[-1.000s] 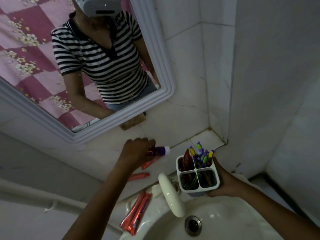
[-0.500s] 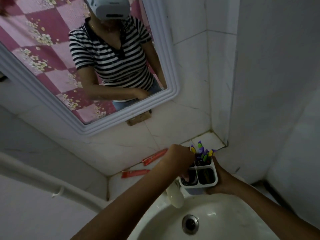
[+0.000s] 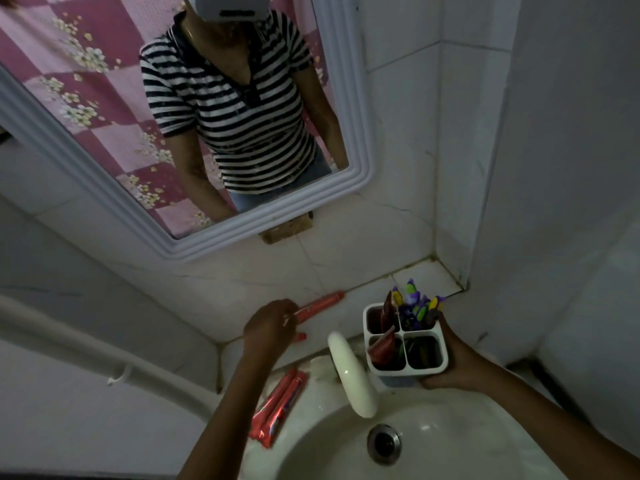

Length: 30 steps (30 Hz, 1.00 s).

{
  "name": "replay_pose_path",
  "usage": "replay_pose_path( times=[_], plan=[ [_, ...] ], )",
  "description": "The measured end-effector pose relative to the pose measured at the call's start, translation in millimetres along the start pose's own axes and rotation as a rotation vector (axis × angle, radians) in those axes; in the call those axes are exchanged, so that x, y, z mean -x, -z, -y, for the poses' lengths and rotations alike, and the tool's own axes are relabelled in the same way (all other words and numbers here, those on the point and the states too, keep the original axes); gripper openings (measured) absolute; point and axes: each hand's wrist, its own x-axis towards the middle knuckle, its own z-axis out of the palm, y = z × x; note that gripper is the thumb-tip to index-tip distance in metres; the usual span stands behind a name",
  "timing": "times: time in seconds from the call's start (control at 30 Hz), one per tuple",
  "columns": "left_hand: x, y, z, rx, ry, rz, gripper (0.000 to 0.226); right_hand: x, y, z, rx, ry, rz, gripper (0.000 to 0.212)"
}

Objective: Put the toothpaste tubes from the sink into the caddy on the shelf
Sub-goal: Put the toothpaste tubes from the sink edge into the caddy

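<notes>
Left hand (image 3: pixel 272 323): closed over a red tube (image 3: pixel 320 306) lying on the ledge (image 3: pixel 349 323).
Right hand (image 3: pixel 453 362): wrapped around the caddy (image 3: pixel 405 344), held above the sink (image 3: pixel 450 445).
Other tubes (image 3: pixel 278 407): laid on the sink's rim.

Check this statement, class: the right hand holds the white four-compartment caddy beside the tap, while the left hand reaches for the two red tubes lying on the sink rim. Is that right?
One detail is wrong. The head view shows the left hand up at the red tubes on the tiled ledge, not the two red tubes on the sink rim, which lie untouched. The right hand does hold the caddy beside the tap.
</notes>
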Motion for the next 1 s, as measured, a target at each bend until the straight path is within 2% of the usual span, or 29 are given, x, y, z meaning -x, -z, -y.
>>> replay_pose_path(
  times=[0.07,0.1,0.2,0.27,0.37,0.43,0.6,0.67,0.77,0.83,0.93,1.0],
  plan=[
    [-4,-27,41,-0.18,0.068,0.125,0.015,-1,-2,-3,-0.012,0.021,-0.016,0.132],
    [-1,-37,59,-0.289,0.091,0.203,0.021,-3,-3,-5,-0.013,0.033,-0.028,0.134],
    [5,-64,91,-0.389,0.005,0.176,0.05,-3,-6,-3,-0.04,0.079,-0.032,0.119],
    [11,-61,86,-0.42,-0.001,0.188,0.039,-5,-7,2,-0.1,0.078,-0.014,0.109],
    [5,-45,72,-0.25,0.098,0.178,0.025,-7,-5,-3,-0.051,0.033,-0.016,0.107],
    [2,-24,59,-0.046,0.138,0.171,0.02,-6,-2,-11,0.0,0.013,-0.028,0.106],
    [0,42,6,0.406,0.034,-0.111,0.021,-5,-3,-11,0.008,0.017,-0.003,0.112],
    [2,64,-21,0.524,-0.038,-0.116,0.029,-5,-4,-11,0.03,0.066,0.016,0.111],
    [0,74,-55,0.533,-0.148,-0.013,0.037,-4,-3,-4,-0.05,0.075,0.026,0.114],
    [-2,69,-75,0.455,-0.214,0.045,0.036,-6,-6,-6,-0.111,0.112,-0.039,0.12],
    [-7,55,-95,0.475,-0.271,0.046,0.033,-3,-5,2,-0.04,0.129,-0.03,0.128],
    [-12,51,-102,0.514,-0.276,0.052,0.031,-3,-4,1,-0.023,0.103,-0.03,0.122]
  ],
)
